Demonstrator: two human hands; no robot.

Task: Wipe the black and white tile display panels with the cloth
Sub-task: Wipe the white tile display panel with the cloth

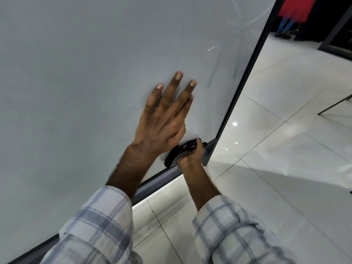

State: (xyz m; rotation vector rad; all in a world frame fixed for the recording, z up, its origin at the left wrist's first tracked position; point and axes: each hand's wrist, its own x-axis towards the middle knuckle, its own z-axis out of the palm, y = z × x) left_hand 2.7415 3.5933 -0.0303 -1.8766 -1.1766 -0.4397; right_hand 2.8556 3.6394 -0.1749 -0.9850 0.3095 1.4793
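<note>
Pressing my left fingers [172,92] against the panel [85,73], I am holding them straight and a little apart, the tips pointing toward one o'clock. My left hand [162,122] is lying flat on the white surface, palm down, near the panel's lower right corner.

My right fingers [197,147] are curling round the cloth [172,158], clamping it in a fist. I cannot tell how the thumb is lying, since the back of the hand is hiding it. My right hand [189,156] is sitting at five o'clock from the left one, just beside its wrist, and is holding the cloth against the bottom of the panel.

The cloth is black with a few pink marks and is bunched up. Its loose end is sticking out of my fist toward eight o'clock, touching the panel just above the frame [158,180]. The dark frame is running along the panel's bottom edge and up its right edge toward one o'clock.

My left sleeve [99,221] and right sleeve [238,231], checked in pale blue and white, are coming in from six o'clock. The floor [276,159], glossy white tile, is spreading from the frame toward three o'clock and is reflecting small lights. At one o'clock, well apart from me, a blurred person in red [294,8] is standing.
</note>
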